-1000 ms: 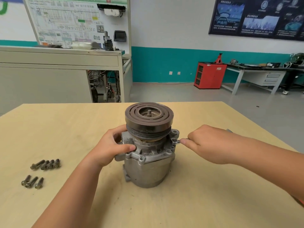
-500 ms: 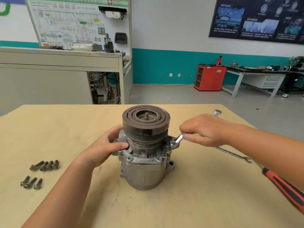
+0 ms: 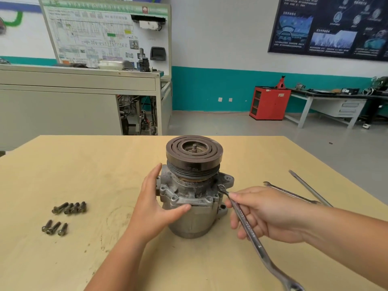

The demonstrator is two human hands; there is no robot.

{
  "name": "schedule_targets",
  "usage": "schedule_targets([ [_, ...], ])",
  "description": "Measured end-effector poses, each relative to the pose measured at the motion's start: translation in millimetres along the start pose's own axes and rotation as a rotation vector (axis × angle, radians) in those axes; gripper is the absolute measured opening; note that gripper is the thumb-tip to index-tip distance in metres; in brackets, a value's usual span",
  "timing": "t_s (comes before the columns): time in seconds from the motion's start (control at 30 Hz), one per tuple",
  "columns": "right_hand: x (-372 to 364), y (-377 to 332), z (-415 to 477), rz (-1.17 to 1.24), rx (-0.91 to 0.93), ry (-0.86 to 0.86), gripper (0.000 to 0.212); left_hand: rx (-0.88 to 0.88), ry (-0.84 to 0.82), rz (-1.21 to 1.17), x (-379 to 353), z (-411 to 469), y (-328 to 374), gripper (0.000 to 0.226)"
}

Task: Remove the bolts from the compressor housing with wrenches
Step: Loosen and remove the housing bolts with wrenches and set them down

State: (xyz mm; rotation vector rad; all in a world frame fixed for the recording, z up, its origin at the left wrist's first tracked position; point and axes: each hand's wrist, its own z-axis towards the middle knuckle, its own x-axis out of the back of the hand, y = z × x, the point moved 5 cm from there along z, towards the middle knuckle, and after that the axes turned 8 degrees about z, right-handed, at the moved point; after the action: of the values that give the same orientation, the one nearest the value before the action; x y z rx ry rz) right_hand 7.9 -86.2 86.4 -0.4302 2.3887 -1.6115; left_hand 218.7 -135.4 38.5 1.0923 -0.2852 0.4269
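The grey cast compressor housing (image 3: 189, 219), topped by a dark grooved pulley (image 3: 194, 156), is stood upright on the counter (image 3: 94, 175), braced by the left hand (image 3: 153, 206), grip wide; a wrench (image 3: 249, 232) is clasped in the right hand (image 3: 266, 215).

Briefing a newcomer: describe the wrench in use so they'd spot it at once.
On the wooden table stands the compressor. The wrench runs from its right side toward the camera. Unlike the spare wrench lying behind, the right hand grips it.
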Motion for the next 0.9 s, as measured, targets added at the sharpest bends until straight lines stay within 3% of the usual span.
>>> schedule_targets([
  [0.17,1.9,-8.7,2.6,-0.146,-0.094,0.010,0.029,-0.012,0.070,0.010,-1.9,0.6,-5.1,0.107],
  [0.3,38.7,-44.3,8.7,-0.856,-0.172,0.014,0.037,-0.020,0.141,0.023,-4.3,-4.6,-2.4,0.106],
  [0.37,50.9,-66.2,20.1,-1.234,-0.048,0.062,0.034,-0.013,0.148,0.013,-3.9,-5.9,-2.3,0.107],
  [0.43,51.4,-80.9,30.2,-1.380,0.133,0.065,0.026,-0.021,0.146,0.018,-1.8,-6.9,-3.4,0.107],
  [0.53,61.1,-80.5,30.8,-1.264,0.090,0.019,0.018,-0.051,0.123,0.037,-1.6,-8.3,-3.7,0.104],
  [0.63,61.0,-52.1,16.2,-0.785,-0.096,-0.087,0.025,-0.069,0.101,0.034,-3.4,-10.0,-2.4,0.101],
  [0.77,31.2,-13.6,5.4,-0.221,-0.058,-0.051,0.024,-0.078,0.111,-0.007,-3.4,-11.5,-1.8,0.087],
  [0.9,12.4,-3.9,3.9,-0.011,-0.018,0.045,0.025,-0.085,0.114,-0.023,-3.1,-13.0,-1.2,0.083],
])
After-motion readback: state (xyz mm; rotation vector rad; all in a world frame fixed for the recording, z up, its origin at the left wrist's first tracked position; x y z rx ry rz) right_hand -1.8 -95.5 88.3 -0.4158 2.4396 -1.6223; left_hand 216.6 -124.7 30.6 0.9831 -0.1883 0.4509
